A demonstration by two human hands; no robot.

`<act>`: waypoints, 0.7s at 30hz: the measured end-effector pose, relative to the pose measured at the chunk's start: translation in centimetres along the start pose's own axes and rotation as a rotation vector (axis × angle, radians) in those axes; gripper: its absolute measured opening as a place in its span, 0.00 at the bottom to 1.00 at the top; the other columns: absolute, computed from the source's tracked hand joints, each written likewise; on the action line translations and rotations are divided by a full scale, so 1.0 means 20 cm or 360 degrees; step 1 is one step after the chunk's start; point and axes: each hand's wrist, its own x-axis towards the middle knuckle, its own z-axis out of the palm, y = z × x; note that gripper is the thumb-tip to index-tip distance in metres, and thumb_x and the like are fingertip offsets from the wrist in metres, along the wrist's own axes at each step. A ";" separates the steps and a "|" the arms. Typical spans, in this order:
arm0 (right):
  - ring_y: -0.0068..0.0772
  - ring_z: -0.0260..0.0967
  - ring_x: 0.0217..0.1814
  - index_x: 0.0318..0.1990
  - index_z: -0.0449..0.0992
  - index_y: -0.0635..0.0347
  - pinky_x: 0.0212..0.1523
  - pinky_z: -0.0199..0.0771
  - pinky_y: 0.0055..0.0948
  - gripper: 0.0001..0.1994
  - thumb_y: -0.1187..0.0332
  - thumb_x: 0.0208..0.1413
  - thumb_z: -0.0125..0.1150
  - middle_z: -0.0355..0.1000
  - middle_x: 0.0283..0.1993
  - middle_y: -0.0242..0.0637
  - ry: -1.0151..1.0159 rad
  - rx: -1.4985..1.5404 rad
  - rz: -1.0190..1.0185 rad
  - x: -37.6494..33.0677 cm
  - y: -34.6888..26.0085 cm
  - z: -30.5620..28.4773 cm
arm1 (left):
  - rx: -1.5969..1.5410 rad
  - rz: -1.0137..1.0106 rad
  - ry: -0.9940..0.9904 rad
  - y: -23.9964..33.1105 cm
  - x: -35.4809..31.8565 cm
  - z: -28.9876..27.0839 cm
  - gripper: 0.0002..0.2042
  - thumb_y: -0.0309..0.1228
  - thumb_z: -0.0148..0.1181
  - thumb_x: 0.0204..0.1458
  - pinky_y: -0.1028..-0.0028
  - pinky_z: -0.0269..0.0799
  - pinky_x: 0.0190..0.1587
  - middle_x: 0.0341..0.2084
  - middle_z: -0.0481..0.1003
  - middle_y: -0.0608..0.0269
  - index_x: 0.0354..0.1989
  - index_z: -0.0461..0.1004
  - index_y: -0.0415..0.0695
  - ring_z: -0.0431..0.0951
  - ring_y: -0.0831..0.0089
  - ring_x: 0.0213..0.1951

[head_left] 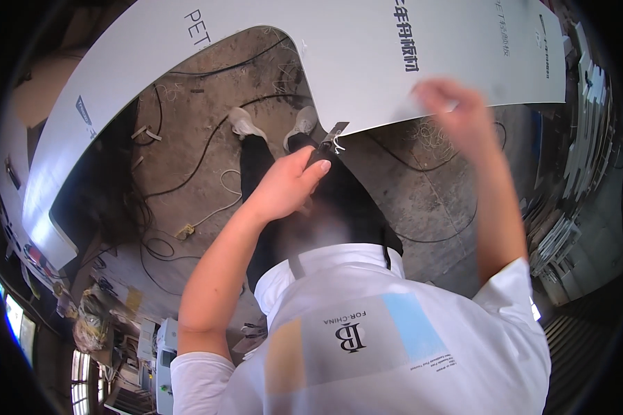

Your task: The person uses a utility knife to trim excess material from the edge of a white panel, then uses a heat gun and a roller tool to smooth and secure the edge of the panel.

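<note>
A large white panel (356, 66) with dark printing spreads across the far side, its left part bending round toward me. My left hand (289, 181) is closed around a dark-handled blade tool (337, 130), which looks like a knife or scraper. Its short, flat metal blade lies against the panel's near corner. Thin white curled shavings (338, 144) hang beside the blade. Farther right, my right hand (453, 114) is over the panel's near edge. Motion smears its fingers, and whether it touches the panel cannot be made out.
Dark cables (204, 149) and a pale cord with a yellowish plug or socket (185, 232) cross the concrete floor below. Thin pale strands (432, 142) litter the floor near the panel. Stacked boards (557, 238) stand at the right. Bags and boxes (93, 321) crowd the lower left.
</note>
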 end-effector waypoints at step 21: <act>0.58 0.29 0.86 0.80 0.42 0.58 0.83 0.38 0.44 0.70 0.45 0.33 0.86 0.32 0.83 0.64 -0.0121 -0.1647 0.0009 0.69 0.07 -0.73 | -0.0006 0.0125 0.0027 -0.04 0.09 0.09 0.16 0.41 0.54 0.69 0.68 0.71 0.34 0.22 0.70 0.63 0.37 0.67 0.39 0.70 0.73 0.27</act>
